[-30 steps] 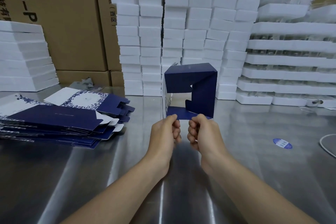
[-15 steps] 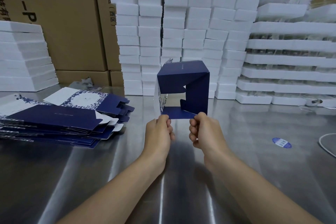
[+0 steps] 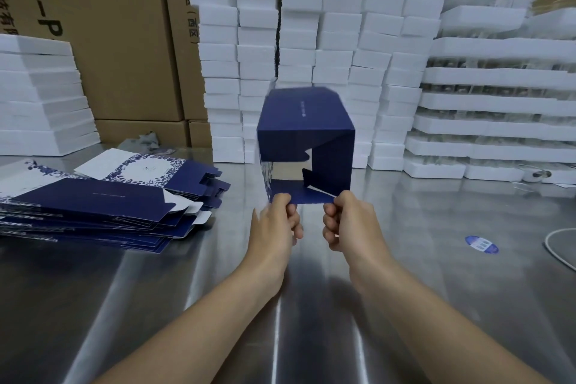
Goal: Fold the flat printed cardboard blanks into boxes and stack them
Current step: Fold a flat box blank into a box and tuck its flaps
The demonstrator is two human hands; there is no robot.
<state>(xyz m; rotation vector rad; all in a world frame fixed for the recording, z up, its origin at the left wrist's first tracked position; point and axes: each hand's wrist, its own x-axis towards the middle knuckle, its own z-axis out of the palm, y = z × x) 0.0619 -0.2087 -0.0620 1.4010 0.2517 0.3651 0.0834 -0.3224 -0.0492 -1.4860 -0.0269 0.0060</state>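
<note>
Box [image 3: 307, 137] one is only half-formed: you pinch its near bottom flap with left hand [image 3: 276, 221] and right hand [image 3: 350, 224] above the table [image 3: 436, 259]; blanks [image 3: 103, 203] wait, nothing stacked in view.

Box [image 3: 305, 134]: far top edge is motion-blurred, and the line of print on top is too small to read. Left hand [image 3: 274, 227] and right hand [image 3: 352, 224] pinch its near flap; the fingertips under the flap are hidden. Left of box, the pile of flat blanks [image 3: 93, 206] is cut by the frame edge. Behind box, foam blocks [image 3: 339, 40] are partly covered by it, and the cartons [image 3: 124, 40] are cropped at top. Right of box, the cable [image 3: 547, 242] is cut off and the sticker [image 3: 481, 244] print is unreadable.
</note>
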